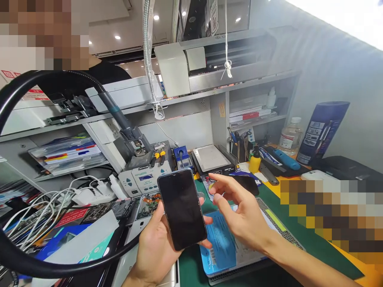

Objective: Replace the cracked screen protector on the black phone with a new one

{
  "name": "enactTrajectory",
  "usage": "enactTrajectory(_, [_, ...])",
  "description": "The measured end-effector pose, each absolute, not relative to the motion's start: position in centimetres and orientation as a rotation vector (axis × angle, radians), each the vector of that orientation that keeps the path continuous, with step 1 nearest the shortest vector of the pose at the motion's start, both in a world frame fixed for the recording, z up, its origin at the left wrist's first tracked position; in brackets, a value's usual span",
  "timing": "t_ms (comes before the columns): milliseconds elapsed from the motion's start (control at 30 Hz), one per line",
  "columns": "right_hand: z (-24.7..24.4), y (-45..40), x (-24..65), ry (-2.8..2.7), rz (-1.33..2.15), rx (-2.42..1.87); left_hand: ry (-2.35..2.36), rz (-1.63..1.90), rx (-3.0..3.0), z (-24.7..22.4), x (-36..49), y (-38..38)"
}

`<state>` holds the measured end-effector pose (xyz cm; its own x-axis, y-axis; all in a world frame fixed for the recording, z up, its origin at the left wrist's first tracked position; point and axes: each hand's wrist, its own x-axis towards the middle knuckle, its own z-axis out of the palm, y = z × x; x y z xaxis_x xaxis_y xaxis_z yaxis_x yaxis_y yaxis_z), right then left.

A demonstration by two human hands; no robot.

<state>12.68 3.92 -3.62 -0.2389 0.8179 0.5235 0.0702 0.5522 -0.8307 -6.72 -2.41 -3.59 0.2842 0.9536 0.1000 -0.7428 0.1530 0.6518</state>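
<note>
A smartphone point(182, 209) with a dark screen stands tilted toward me in my left hand point(154, 243). The thumb lies along its left edge, and the fingertips show past its right edge. Just right of the phone hovers my right hand point(243, 217), its fingers loosely curved and apart, with nothing visible between them. It does not touch the phone. Under that hand, a blue-and-white printed packet point(220, 243) lies on the green mat point(314, 235).
Behind the phone stand a grey control unit point(142, 179) and yellow-handled cutters point(158, 156). White cables point(44, 203) crowd the left, where a black flexible arm point(89, 267) curves across. A clear bottle point(290, 137) stands at the right. Across the shelf is another person.
</note>
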Motion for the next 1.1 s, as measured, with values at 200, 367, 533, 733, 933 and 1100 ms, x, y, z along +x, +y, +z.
enactTrajectory(200, [-2.7, 4.3, 12.6, -1.769, 0.528, -0.674, 0.393, 1.221, 0.636, -3.6, -6.5, -2.7])
enactTrajectory(367, [-1.2, 4.4, 12.2, -1.913, 0.128, -0.618, 0.397, 1.184, 0.599, -3.3, -5.8, -2.9])
enactTrajectory(533, [-0.7, 4.6, 11.9, -2.007, -0.119, -0.611, 0.43, 1.189, 0.669, -3.3, -5.6, -2.9])
enactTrajectory(733, [-1.4, 4.5, 12.3, -1.956, -0.114, -0.469, 0.531, 1.222, 0.735, -3.6, -5.7, -2.9])
enactTrajectory(933, [-1.5, 4.3, 12.6, -1.798, -0.03, -0.46, 0.395, 1.141, 0.619, -3.1, -5.6, -2.7])
enactTrajectory(1100, [-1.5, 4.7, 13.0, -1.775, -0.009, -0.475, 0.435, 1.172, 0.614, -3.0, -5.7, -2.5])
